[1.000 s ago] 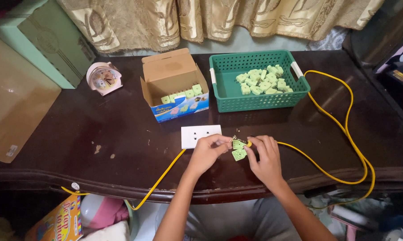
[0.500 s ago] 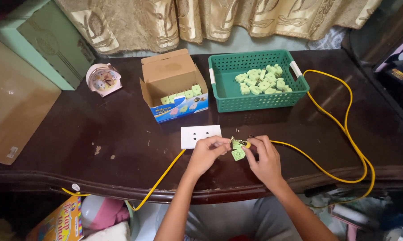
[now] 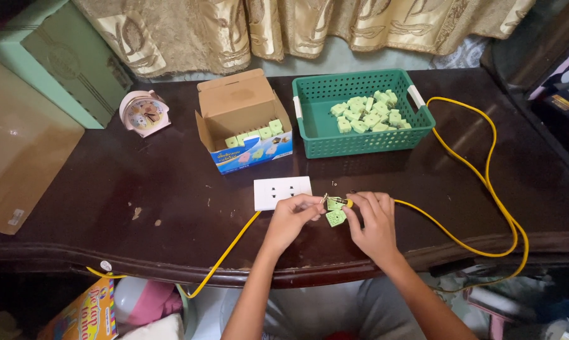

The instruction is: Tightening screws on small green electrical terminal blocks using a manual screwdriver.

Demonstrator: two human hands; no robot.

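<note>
My left hand [image 3: 292,217] and my right hand [image 3: 371,220] meet near the front edge of a dark wooden table [image 3: 171,201]. Between the fingertips sit small light-green plastic parts [image 3: 335,211], one pinched at the end of a yellow cable [image 3: 486,189], another just below it. The left fingers pinch the upper part's metal pins; the right hand grips the cable end and touches the lower part. A white socket plate [image 3: 282,192] lies just left of the hands, with a second yellow cable [image 3: 225,255] running off the table edge.
A green plastic basket [image 3: 360,141] holds several green parts at the back. An open cardboard box [image 3: 242,123] with more parts stands beside it. A pink alarm clock [image 3: 143,113] and flat boxes [image 3: 26,157] lie left. Curtains hang behind.
The hands stay in the same spot; the fingers have shifted slightly around the green parts. Nothing else has moved.
</note>
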